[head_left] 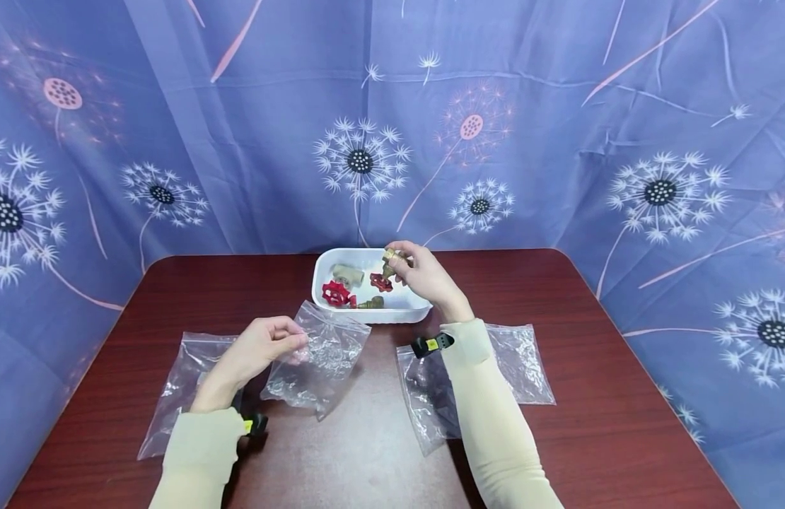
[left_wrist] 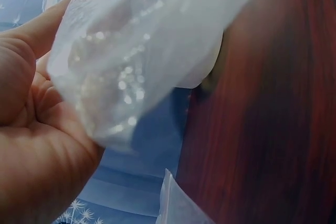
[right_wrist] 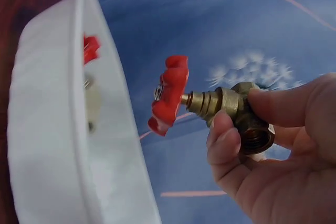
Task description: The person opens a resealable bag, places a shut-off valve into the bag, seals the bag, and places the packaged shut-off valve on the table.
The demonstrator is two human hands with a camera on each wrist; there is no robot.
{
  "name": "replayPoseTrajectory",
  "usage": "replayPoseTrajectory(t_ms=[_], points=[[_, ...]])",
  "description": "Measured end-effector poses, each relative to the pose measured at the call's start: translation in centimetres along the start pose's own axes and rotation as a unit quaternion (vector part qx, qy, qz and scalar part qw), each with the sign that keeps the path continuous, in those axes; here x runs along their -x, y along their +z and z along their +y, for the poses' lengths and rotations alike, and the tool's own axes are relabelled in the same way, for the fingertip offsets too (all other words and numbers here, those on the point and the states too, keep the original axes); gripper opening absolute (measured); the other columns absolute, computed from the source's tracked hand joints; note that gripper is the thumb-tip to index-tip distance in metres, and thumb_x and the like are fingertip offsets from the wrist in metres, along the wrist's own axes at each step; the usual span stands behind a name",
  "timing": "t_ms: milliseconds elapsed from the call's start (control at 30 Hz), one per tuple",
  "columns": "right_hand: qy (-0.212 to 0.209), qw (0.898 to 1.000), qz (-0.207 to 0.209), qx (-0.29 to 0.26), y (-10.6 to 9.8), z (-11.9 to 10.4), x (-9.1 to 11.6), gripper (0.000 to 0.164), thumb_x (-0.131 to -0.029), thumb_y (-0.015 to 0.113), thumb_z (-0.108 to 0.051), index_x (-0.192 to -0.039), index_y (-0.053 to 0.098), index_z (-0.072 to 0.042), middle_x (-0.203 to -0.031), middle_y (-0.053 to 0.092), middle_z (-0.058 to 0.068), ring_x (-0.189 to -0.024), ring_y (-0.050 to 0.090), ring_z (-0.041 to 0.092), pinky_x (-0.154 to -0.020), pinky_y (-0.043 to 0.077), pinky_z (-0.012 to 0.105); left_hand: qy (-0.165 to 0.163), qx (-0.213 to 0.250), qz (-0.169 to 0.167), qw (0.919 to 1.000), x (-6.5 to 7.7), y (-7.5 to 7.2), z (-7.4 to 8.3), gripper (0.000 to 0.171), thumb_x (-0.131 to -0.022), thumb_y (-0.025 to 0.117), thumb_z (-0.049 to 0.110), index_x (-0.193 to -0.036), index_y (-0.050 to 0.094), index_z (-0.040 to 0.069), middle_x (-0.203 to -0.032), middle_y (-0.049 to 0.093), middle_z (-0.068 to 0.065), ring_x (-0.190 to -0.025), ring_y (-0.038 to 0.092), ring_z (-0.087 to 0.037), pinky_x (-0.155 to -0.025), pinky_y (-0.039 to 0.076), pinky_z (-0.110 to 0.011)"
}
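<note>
My right hand (head_left: 423,274) grips the brass body of a gate valve (right_wrist: 231,108) with a red handwheel, above the right half of a white plastic tray (head_left: 405,305). In the right wrist view, thumb and fingers wrap the brass and the red wheel points toward the tray. My left hand (head_left: 262,353) pinches the side of a clear zip bag (head_left: 322,360), which hangs in front of the tray. Inside the tray lie another valve with a red handwheel (head_left: 336,293) and brass body (head_left: 370,302), and a beige pipe fitting (head_left: 348,275).
A clear bag (head_left: 182,389) lies on the dark red wooden table (head_left: 341,466) beneath my left forearm. Another clear bag (head_left: 520,360) lies under my right forearm. Behind the table hangs a blue curtain (head_left: 271,141) with dandelion prints.
</note>
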State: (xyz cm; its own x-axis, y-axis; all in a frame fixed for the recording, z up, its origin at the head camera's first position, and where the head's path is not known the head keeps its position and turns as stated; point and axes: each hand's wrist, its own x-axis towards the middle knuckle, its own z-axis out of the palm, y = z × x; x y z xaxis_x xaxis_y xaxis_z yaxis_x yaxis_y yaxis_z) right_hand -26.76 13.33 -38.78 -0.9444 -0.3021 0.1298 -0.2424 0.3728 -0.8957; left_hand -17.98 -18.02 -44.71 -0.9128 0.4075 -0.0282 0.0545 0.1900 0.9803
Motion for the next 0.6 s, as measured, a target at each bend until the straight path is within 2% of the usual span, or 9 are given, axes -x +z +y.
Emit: replayPoseTrajectory(t_ms=[200, 400, 467, 600], points=[[-0.032, 0.998, 0.006, -0.049, 0.7, -1.5, 1.3, 0.029, -0.099, 0.056, -0.006, -0.128, 0.058, -0.005, -0.093, 0.058, 0.012, -0.067, 0.058, 0.028, -0.065, 0.049, 0.033, 0.003, 0.001, 0.004, 1.0000, 0.1, 0.2, 0.1, 0.021, -0.092, 0.068, 0.007, -0.098, 0.062, -0.012, -0.082, 0.068, -0.018, -0.071, 0.070, -0.021, -0.070, 0.057, -0.035], [-0.073, 0.995, 0.010, -0.062, 2.6, -2.4, 2.5, 0.033, -0.098, 0.057, -0.005, -0.131, 0.056, -0.001, -0.095, 0.060, 0.013, -0.070, 0.059, 0.039, -0.065, 0.050, 0.033, 0.007, 0.010, 0.007, 0.9999, 0.2, 0.4, -0.2, 0.019, -0.092, 0.068, 0.006, -0.098, 0.062, -0.012, -0.081, 0.068, -0.017, -0.071, 0.070, -0.021, -0.069, 0.057, -0.035], [-0.091, 0.994, 0.005, -0.061, 3.4, -2.5, 2.9, 0.034, -0.098, 0.057, -0.004, -0.131, 0.055, 0.001, -0.097, 0.059, 0.014, -0.071, 0.060, 0.037, -0.066, 0.051, 0.033, 0.008, 0.007, 0.008, 0.9999, 0.0, 0.5, -0.3, 0.019, -0.092, 0.068, 0.007, -0.097, 0.063, -0.011, -0.081, 0.068, -0.016, -0.071, 0.070, -0.020, -0.069, 0.057, -0.034], [-0.130, 0.991, 0.001, -0.023, 4.7, -2.9, 3.5, 0.033, -0.097, 0.058, -0.003, -0.130, 0.057, 0.000, -0.106, 0.056, 0.012, -0.080, 0.060, 0.022, -0.072, 0.050, 0.031, 0.003, -0.003, 0.009, 1.0000, -0.4, 0.8, -0.4, 0.021, -0.091, 0.070, 0.012, -0.096, 0.064, -0.008, -0.080, 0.069, -0.013, -0.071, 0.069, -0.019, -0.069, 0.057, -0.035]])
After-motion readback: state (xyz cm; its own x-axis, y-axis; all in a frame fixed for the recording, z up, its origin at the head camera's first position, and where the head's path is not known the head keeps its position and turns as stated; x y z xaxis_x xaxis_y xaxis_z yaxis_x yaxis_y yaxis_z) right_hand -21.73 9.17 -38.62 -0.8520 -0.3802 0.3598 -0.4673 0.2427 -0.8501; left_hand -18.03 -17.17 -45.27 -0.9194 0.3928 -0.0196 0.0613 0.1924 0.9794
